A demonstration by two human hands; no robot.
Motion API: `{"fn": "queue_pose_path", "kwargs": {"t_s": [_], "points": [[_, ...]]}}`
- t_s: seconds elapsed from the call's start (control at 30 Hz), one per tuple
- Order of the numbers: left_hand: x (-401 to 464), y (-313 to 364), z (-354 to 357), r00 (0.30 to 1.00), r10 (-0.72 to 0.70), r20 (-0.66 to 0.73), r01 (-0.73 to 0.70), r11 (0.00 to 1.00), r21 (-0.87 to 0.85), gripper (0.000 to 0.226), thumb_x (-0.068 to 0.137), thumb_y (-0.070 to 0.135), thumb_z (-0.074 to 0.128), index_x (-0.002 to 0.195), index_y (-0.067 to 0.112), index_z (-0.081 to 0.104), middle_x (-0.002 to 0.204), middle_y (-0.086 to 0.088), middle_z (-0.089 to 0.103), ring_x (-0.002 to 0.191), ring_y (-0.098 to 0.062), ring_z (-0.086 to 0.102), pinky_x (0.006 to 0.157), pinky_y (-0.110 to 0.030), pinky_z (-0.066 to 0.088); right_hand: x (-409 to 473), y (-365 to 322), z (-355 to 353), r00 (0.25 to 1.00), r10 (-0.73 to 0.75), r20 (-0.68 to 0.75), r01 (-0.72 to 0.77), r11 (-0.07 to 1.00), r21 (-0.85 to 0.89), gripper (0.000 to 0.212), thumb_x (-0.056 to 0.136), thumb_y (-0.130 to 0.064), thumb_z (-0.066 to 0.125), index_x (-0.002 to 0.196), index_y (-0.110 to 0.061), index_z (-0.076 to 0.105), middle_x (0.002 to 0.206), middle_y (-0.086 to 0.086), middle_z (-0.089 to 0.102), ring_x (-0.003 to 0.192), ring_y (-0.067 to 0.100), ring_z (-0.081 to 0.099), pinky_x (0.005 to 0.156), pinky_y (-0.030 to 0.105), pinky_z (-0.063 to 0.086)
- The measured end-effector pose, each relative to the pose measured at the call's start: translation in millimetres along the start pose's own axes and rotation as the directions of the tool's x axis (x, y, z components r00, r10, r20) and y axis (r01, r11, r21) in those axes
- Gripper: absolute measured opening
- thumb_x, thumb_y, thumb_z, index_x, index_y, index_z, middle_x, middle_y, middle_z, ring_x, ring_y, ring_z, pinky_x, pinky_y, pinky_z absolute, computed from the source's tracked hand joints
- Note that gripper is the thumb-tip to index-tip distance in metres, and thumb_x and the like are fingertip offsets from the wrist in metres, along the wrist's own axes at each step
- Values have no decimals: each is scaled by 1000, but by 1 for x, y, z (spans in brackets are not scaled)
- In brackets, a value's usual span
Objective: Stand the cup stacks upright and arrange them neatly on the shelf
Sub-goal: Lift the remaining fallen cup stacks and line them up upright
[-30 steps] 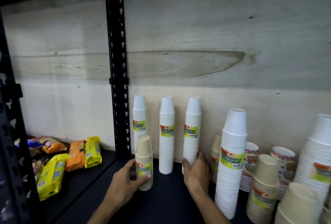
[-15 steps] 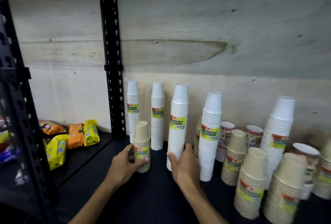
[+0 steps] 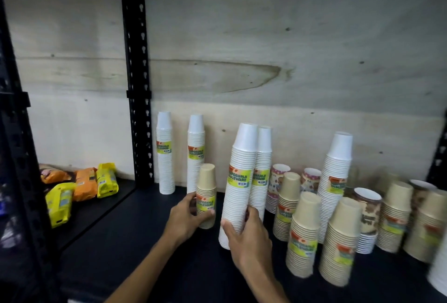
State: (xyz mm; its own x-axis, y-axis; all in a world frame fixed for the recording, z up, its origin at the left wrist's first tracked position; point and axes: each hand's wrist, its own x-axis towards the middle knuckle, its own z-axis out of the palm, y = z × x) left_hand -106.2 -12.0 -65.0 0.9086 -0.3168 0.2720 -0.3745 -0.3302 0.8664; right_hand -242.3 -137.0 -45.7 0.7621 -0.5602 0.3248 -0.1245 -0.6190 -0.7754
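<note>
Holding two stacks at once: left hand [image 3: 185, 218] wraps its fingers round a short tan cup stack [image 3: 206, 196], right hand [image 3: 244, 235] clamps low on a tall white cup stack [image 3: 238, 181]. Both stacks upright with bases on the dark shelf [image 3: 135, 242], toward the front of it, the white one leaning slightly.

Done so far, as it looks: two tall white stacks [image 3: 165, 155] stand straight along the wooden back panel [image 3: 266, 36], next to the black upright post [image 3: 136, 72]. Another white stack [image 3: 262, 169] stands just behind the held one, and one more white stack [image 3: 337, 169] further right.

Left to do: right side is a loose cluster. Tan stacks [image 3: 304, 232] of mixed heights crowd the front, patterned cup stacks [image 3: 278, 181] sit behind them, no clear rows. Nothing visibly lying down, so I judge it mostly lining up now, roughly halfway. Far right edge blurred, can't tell there.

Snack packets [image 3: 84, 183] lie in the next bay, not part of this.
</note>
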Motion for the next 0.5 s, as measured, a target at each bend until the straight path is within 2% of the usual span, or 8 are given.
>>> {"fn": "queue_pose_path", "kwargs": {"t_s": [0.1, 0.2, 0.3, 0.37, 0.5], "points": [[-3, -1, 0, 1000, -7, 25, 7, 1000, -10, 75, 69, 37, 85, 134, 22, 51, 114, 10, 68, 98, -1, 67, 90, -24, 54, -3, 2, -3, 1000, -5, 1, 5, 1000, -12, 60, 87, -47, 67, 137, -23, 44, 134, -9, 58, 123, 14, 55, 99, 32, 45], [-12, 1, -10, 998, -61, -10, 61, 998, -20, 89, 72, 38, 83, 146, 21, 38, 129, 7, 59, 106, -6, 62, 89, -21, 48, -8, 0, -4, 1000, -17, 13, 17, 1000, -21, 60, 87, -47, 67, 137, -23, 44, 134, -9, 58, 123, 13, 55, 98, 32, 45], [-30, 3, -25, 990, -97, -105, 92, 995, -49, 80, 76, 50, 76, 143, 24, 41, 129, 8, 56, 105, -8, 61, 92, -30, 51, -17, -6, -5, 999, -31, 31, 32, 999, -21, 58, 87, -47, 67, 136, -23, 44, 132, -9, 59, 121, 14, 56, 93, 30, 43], [-43, 4, -37, 989, -94, -111, 84, 993, -85, 71, 76, 57, 72, 136, 26, 49, 126, 10, 60, 103, -5, 62, 93, -38, 55, -23, -11, -4, 998, -38, 42, 39, 999, -5, 58, 87, -46, 67, 135, -23, 45, 132, -8, 59, 121, 14, 56, 93, 30, 42], [-70, 15, -62, 994, -59, -95, 45, 989, -144, 52, 78, 64, 65, 117, 31, 64, 111, 9, 68, 102, -5, 65, 85, -36, 59, -39, -25, 10, 995, -44, 87, 41, 998, 37, 57, 85, -45, 70, 132, -23, 46, 131, -8, 59, 120, 14, 56, 95, 31, 42]]}}
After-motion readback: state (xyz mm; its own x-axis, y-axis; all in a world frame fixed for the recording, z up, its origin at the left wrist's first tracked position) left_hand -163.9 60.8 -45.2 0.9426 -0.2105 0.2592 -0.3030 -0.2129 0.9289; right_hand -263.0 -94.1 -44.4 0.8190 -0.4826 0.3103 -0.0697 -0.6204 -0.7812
